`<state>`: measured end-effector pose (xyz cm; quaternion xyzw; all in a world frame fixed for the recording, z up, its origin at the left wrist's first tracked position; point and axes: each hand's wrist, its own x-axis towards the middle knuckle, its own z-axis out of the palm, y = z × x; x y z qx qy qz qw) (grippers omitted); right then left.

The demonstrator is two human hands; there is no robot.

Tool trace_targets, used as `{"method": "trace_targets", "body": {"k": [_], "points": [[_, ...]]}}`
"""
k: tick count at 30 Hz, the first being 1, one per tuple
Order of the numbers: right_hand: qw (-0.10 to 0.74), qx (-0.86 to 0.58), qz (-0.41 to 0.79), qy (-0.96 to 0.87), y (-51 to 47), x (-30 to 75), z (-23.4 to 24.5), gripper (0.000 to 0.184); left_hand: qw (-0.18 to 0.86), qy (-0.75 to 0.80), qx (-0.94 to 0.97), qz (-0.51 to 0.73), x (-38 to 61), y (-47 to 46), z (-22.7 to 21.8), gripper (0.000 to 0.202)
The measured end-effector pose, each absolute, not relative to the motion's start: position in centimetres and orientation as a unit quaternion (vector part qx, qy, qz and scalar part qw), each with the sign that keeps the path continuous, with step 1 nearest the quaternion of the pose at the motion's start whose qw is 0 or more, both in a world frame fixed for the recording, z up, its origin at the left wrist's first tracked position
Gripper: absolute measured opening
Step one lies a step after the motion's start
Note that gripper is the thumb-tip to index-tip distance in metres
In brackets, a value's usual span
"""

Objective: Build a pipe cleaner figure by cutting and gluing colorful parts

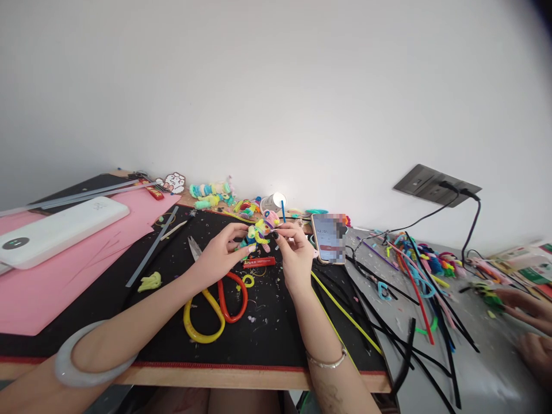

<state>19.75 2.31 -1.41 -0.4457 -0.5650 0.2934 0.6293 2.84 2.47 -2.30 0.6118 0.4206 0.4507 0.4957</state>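
Observation:
A small multicoloured fuzzy figure (259, 231), seemingly made of pipe cleaners in yellow, pink, green and blue, is held above the black mat (276, 322). My left hand (226, 250) is closed around its lower left part. From the right, my right hand (294, 250) pinches at the figure's pink upper end; the exact grip point is too small to make out. Just below the hands lies a red bar-shaped object (259, 262) with white print. Scissors (204, 316) with one yellow and one red handle rest on the mat beneath my left forearm.
Pink sheets (86, 264) and a white device (64, 230) lie left. A phone (330, 238) leans at the back beside a paper cup (273, 202). Loose pipe cleaners (420, 287) spread over the grey surface at right, where another person's hand (526, 307) holds something green. Cords run from the wall socket (437, 185).

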Motion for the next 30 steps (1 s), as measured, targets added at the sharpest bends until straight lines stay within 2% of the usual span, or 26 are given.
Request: {"method": "trace_targets", "body": {"k": [14,30], "points": [[0.599,-0.469,0.263,-0.594,2.55,19.95,-1.64,0.007,0.461,0.427,0.610,0.483,2.88,2.43,-2.07,0.040],[0.640,-0.462,0.249,-0.561,2.44,19.99,-1.44,0.008,0.462,0.423,0.628,0.462,2.96,2.06,-1.75,0.038]]}}
